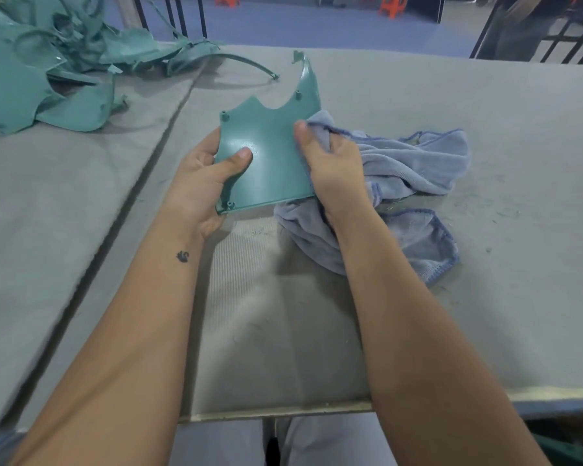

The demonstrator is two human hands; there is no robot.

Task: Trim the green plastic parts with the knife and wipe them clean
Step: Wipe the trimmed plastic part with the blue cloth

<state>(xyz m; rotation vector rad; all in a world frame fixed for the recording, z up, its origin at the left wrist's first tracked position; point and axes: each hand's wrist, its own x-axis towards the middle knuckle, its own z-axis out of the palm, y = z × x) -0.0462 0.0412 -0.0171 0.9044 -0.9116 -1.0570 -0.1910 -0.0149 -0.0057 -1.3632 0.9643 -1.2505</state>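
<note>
The left hand (212, 173) pinches one green part (266, 163) above the bench (485, 95), thumb on its face; the right hand (330, 169) clutches one blue cloth (418, 163) against its edge. A hard wipe could likely twist the thin part loose. A heap of parts (41, 72), too tangled to count, lies far left. No knife shows.

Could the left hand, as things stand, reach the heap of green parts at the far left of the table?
Probably not at once. The left hand grips the green part being wiped, so it is occupied. The table between it and the heap of green parts shows nothing in the way.
</note>
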